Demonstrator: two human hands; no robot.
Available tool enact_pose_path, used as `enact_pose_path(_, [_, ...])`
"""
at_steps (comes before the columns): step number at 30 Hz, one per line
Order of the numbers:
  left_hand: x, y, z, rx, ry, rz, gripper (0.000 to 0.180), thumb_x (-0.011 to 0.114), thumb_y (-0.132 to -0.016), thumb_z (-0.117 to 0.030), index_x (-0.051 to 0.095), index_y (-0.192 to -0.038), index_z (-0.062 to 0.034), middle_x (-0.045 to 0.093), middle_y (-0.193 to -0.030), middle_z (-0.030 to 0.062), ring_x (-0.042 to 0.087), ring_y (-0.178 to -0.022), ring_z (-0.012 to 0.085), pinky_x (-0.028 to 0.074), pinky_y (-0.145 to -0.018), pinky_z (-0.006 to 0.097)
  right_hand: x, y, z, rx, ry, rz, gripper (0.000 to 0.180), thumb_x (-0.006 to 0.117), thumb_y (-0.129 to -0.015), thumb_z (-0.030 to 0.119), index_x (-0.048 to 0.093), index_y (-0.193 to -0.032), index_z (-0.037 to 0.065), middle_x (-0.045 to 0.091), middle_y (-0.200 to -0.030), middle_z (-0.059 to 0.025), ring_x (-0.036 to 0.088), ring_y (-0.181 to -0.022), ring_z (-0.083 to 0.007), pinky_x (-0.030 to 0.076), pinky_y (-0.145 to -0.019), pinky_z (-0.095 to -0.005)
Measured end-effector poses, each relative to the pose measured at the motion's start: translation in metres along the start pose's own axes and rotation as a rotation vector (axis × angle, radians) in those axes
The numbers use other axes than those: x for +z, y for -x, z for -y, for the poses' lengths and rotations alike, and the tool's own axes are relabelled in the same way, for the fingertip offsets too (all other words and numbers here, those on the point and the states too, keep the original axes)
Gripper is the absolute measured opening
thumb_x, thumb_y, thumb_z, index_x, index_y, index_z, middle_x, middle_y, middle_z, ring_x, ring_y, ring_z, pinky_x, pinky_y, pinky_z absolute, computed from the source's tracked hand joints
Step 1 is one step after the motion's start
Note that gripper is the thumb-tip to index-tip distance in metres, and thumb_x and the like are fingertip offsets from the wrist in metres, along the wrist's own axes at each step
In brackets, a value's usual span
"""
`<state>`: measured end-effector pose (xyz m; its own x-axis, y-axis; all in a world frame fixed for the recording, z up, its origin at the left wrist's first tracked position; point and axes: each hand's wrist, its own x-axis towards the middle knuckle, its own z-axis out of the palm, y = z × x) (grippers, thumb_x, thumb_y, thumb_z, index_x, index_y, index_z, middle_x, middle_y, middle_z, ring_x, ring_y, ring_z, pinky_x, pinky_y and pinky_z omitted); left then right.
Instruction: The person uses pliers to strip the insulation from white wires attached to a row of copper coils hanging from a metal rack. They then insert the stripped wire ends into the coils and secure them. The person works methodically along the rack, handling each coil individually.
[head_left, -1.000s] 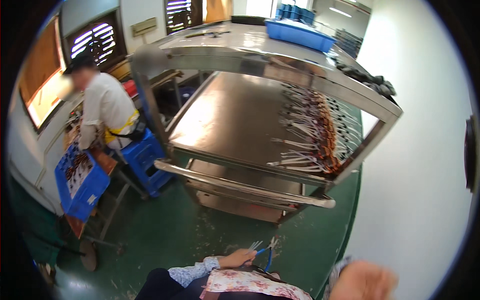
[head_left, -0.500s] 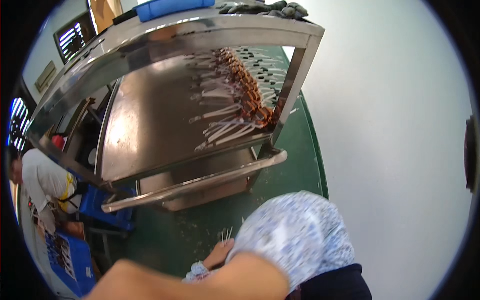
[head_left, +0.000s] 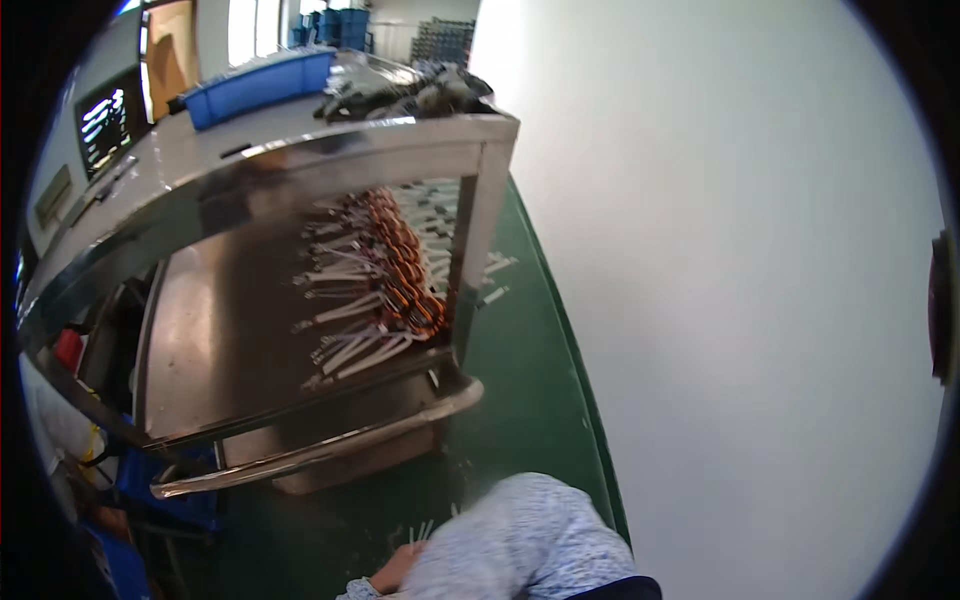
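Observation:
Low in the picture is my left hand (head_left: 398,568), partly cut off by the lower edge and partly covered by my right sleeve. Its fingers are closed, and several thin white leads (head_left: 420,533) stick up from them; whatever lies below is hidden. The blue-and-white patterned sleeve (head_left: 520,540) of my right arm is bent, blurred by motion; the right hand is out of the picture. Ahead, a row of copper-wound coils (head_left: 400,262) with white leads rests on the lower shelf (head_left: 215,350) of a metal cart, well away from my hands.
The cart's bent push handle (head_left: 330,450) juts toward me. On its top stand a blue tray (head_left: 262,88) and a heap of dark gloves or cloths (head_left: 410,95). A white wall (head_left: 720,300) runs along the right beside a green floor (head_left: 530,380). Blue crates (head_left: 165,485) are at lower left.
The view has shifted, so the cart sits lower and further left. My bare right forearm and hand have left the picture. The left hand shows lower, still with the white leads.

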<state>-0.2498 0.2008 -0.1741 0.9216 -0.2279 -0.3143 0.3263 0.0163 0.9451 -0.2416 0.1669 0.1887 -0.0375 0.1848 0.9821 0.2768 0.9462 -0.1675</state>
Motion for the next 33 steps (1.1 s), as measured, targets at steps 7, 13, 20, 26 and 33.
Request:
enact_pose_path(7, [0.055,-0.053,-0.109,0.010,0.239,-0.118,0.034,0.040,-0.097,-0.036,0.050,-0.080,-0.0077,0.043,-0.067,-0.0046,0.039,-0.062,0.0059,0.033,-0.058,0.021,-0.201,0.070,0.095,0.728,0.511,0.516,0.016,0.059,-0.077,0.008,0.060,-0.093,0.005,0.062,-0.084,-0.0045,0.059,-0.073,-0.0187,0.048,-0.065,-0.0313])
enact_pose_path(13, [0.108,-0.134,-0.190,0.051,0.415,-0.061,0.037,0.038,-0.097,-0.039,0.048,-0.079,-0.0085,0.043,-0.065,-0.0038,0.037,-0.059,0.0060,0.030,-0.056,0.020,-0.343,0.254,0.179,1.485,0.226,-0.567,0.054,0.061,-0.084,0.020,0.042,-0.129,-0.001,0.050,-0.126,-0.0160,0.050,-0.115,-0.0248,0.038,-0.098,-0.0377])
enact_pose_path(20, [0.144,-0.214,-0.228,0.045,0.419,0.032,0.043,0.039,-0.094,-0.050,0.050,-0.080,-0.0110,0.041,-0.063,-0.0047,0.035,-0.056,0.0046,0.025,-0.049,0.019,-0.358,0.266,0.182,1.218,-0.739,-0.784,0.095,0.066,-0.069,0.044,0.019,-0.142,0.004,0.025,-0.143,-0.0197,0.041,-0.120,-0.0282,0.030,-0.103,-0.0415])
enact_pose_path(26, [0.137,-0.284,-0.270,0.162,0.246,-0.045,0.044,0.038,-0.096,-0.043,0.058,-0.096,-0.0039,0.042,-0.065,-0.0025,0.036,-0.058,0.0047,0.029,-0.052,0.021,-0.411,0.268,0.168,1.128,-0.517,-0.945,0.072,0.060,-0.081,0.037,0.029,-0.134,0.000,0.043,-0.126,-0.0146,0.041,-0.117,-0.0255,0.032,-0.099,-0.0386])
enact_pose_path(33, [0.077,-0.363,-0.301,0.355,0.141,-0.137,0.034,0.040,-0.097,-0.033,0.053,-0.111,-0.0044,0.040,-0.075,-0.0044,0.032,-0.057,0.0019,0.025,-0.049,0.019,-0.527,0.228,0.125,0.907,-0.426,-1.460,0.031,0.054,-0.087,0.024,0.047,-0.114,0.008,0.050,-0.106,-0.0091,0.048,-0.103,-0.0236,0.040,-0.082,-0.0362])
